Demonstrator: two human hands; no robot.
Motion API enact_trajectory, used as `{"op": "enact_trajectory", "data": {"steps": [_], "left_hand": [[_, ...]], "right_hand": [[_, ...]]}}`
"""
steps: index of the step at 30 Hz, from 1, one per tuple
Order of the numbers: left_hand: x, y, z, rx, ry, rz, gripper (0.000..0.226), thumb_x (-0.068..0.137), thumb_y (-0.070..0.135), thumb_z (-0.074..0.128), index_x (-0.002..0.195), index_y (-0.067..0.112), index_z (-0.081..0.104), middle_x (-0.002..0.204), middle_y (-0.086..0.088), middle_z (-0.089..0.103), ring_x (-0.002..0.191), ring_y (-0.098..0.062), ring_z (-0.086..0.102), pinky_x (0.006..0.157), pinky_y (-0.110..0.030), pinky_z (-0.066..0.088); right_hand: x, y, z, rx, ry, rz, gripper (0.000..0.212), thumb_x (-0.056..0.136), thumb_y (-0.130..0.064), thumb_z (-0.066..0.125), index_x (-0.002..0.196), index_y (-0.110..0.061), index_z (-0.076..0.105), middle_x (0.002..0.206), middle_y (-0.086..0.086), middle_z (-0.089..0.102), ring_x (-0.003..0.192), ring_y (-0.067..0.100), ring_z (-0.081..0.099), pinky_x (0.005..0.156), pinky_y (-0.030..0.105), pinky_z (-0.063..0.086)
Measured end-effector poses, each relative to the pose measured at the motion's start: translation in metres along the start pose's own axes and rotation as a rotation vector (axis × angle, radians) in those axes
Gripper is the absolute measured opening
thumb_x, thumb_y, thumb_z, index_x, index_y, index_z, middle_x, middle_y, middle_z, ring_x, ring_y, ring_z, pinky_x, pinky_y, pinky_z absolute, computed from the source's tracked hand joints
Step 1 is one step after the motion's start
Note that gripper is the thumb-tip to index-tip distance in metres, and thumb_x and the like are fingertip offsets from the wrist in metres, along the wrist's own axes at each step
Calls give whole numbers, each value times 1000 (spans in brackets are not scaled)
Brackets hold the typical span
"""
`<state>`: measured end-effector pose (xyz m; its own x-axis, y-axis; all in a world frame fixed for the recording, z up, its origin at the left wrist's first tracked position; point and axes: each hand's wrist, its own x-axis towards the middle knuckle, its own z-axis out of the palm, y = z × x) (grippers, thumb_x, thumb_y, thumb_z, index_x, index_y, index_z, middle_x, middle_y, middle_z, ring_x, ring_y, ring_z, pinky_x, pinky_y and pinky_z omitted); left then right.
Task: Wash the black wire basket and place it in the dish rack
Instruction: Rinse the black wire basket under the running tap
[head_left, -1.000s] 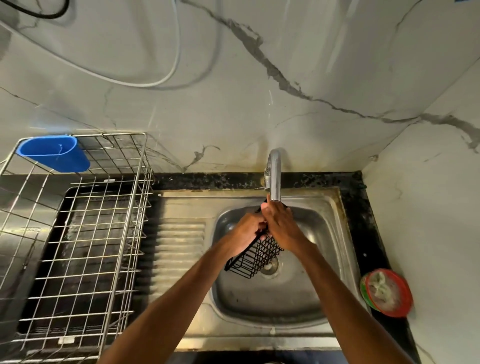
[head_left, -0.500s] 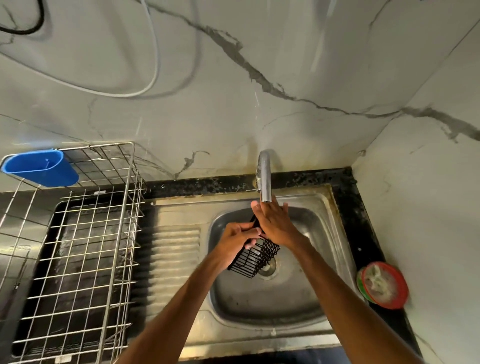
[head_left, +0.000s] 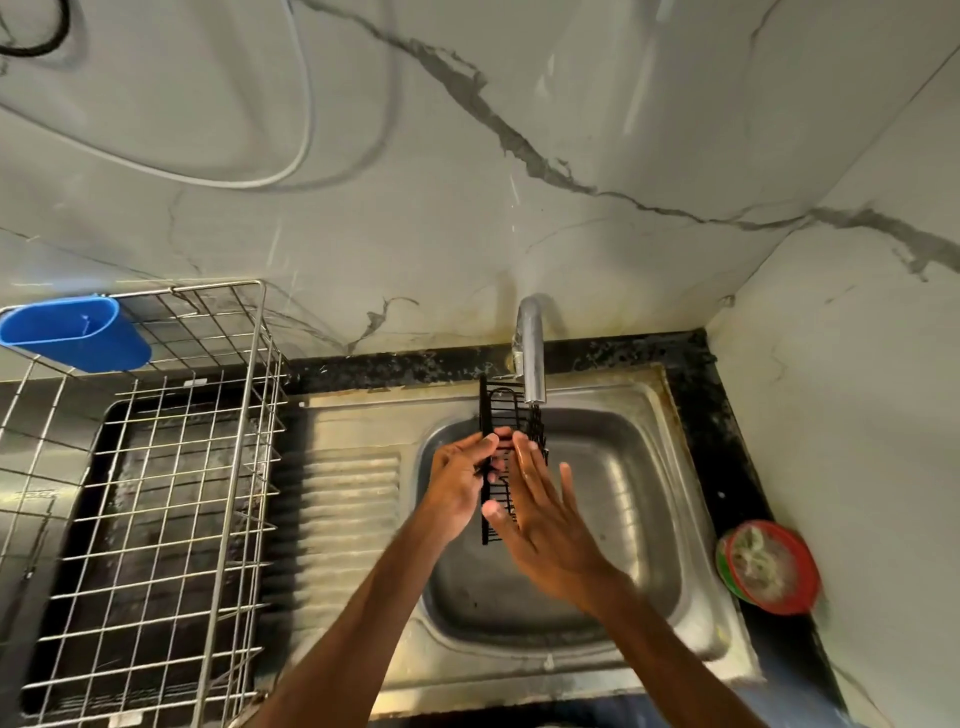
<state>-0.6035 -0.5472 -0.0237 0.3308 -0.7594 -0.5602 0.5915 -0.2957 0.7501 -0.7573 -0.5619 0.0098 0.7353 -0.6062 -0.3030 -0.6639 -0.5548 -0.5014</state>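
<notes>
Sink (head_left: 649, 519), under faucet (head_left: 532, 353): black wire basket (head_left: 501, 410) had swung upright; left hand (head_left: 460, 483) gripped it, right hand (head_left: 545, 514) opened flat against wires. Washing ongoing; dish rack (head_left: 156, 493) pending.

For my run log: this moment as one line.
left hand: grips black wire basket under steel tap | right hand: flat against basket | metal dish rack: no basket yet

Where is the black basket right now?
In the head view, the black wire basket stands on end over the sink, beside the faucet spout, held by the left hand, the right hand flat against it.
</notes>
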Motion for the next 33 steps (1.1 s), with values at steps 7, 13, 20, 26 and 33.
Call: {"op": "enact_trajectory", "data": {"steps": [7, 13, 20, 26, 33], "left_hand": [[1, 15, -5, -148, 47, -26, 19, 98, 4, 61, 110, -4, 74, 92, -11, 77, 84, -20, 72, 75, -27, 57], [-7, 10, 1, -22, -15, -2, 17, 97, 8, 64, 103, -3, 76, 88, -16, 70, 79, -23, 61, 67, -32, 47], [-12, 13, 6, -70, 8, 10, 15, 97, 5, 64, 102, -2, 76, 85, -11, 72, 69, -17, 57, 58, -25, 43], [-8, 5, -7, -140, -7, 12, 26, 96, 7, 65, 118, -3, 74, 120, -27, 72, 104, -35, 64, 98, -45, 49], [-25, 4, -6, -93, -34, 30, 25, 99, 7, 61, 118, -4, 73, 104, -21, 76, 74, -18, 59, 67, -30, 45]], "right_hand": [[34, -8, -25, 138, 73, -33, 80, 96, -70, 0, 162, -24, 5, 169, -6, -7, 154, 6, -13, 126, 40, -10], [77, 13, -33, 92, -16, 45, 101, 85, -82, -10, 162, -18, -1, 170, 3, -6, 157, 20, -5, 125, 50, -6], [105, 23, -45, 106, -77, 77, 118, 74, -84, -23, 162, -14, 13, 170, 12, 3, 156, 30, 9, 125, 49, 4], [12, -5, -7, 79, 47, 0, 92, 90, -77, -7, 159, -18, -16, 165, -1, -27, 151, 9, -27, 125, 36, -9], [65, 18, -23, 449, 69, 242, 100, 86, -87, 8, 160, -21, 11, 168, 9, 15, 152, 28, 25, 122, 51, 26]]}}
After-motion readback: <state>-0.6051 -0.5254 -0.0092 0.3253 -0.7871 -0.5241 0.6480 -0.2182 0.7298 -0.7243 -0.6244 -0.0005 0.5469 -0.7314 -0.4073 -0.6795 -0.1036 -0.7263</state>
